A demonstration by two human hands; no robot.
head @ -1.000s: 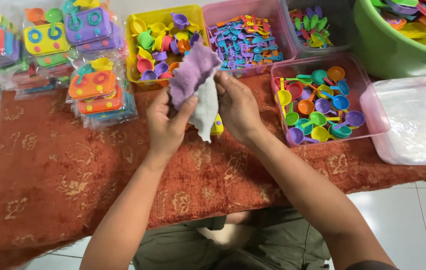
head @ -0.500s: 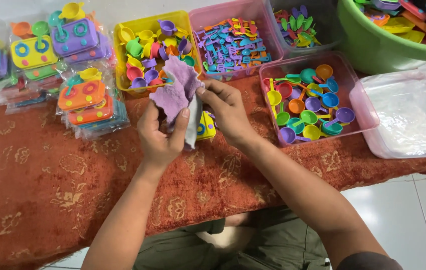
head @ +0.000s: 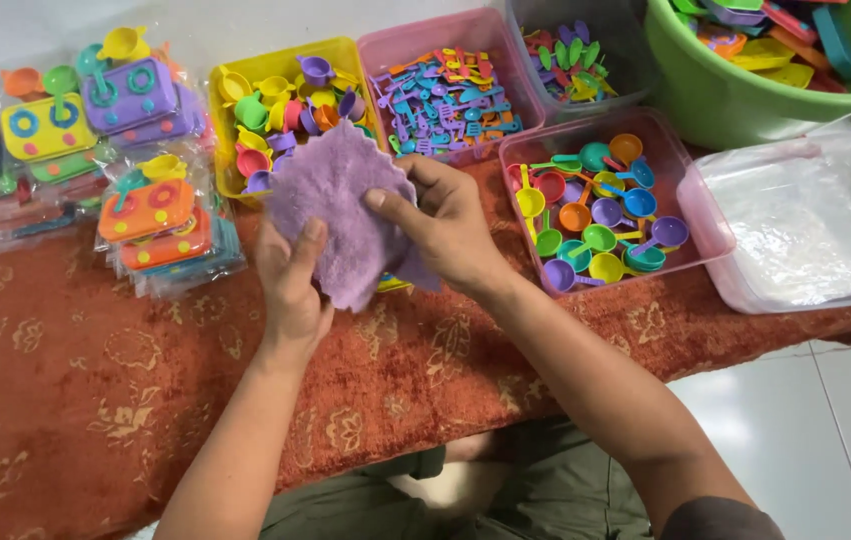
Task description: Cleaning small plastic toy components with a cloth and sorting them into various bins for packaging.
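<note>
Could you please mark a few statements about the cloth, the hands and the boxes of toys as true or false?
1. Both hands hold the purple cloth. True: the left hand and right hand grip it.
2. The cloth is green. False: it is purple.
3. The pink box to the right of the hands holds small coloured pans. True.
4. The yellow box is empty. False: it holds small toy cups.
5. The table cover is plain blue. False: it is rust red with a gold flower pattern.
</note>
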